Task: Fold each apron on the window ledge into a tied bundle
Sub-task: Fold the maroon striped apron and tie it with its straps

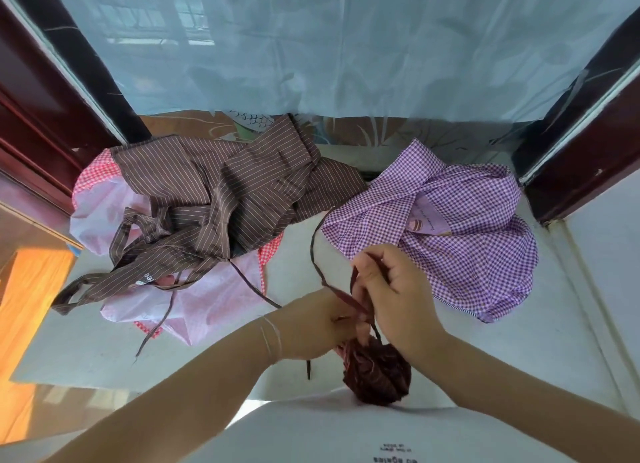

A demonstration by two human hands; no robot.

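A pale window ledge [450,351] ran beneath a sheer blue curtain [346,47], with dark red window frames [588,144] at either side. At the near edge of the ledge, close to the person's body, sat a dark maroon bundle [377,372], an apron already rolled into a tight ball. Both hands worked just above this bundle. The left hand [311,327] held its grip pinched on a thin dark strap [317,254] where it met the top of the bundle, fingers curled round it. The right hand [398,296] also had its grip closed on the strap, pinching a loop of it between thumb and fingers, slightly higher than the left. From the hands the strap curved away over the ledge towards the window. Beyond the bundle to the left lay a brown striped apron [214,192], crumpled, its ties spread loose, on top of a pink apron [201,310] with red checked trim. Beyond the bundle to the right lay a purple checked apron [467,241] in a loose heap.
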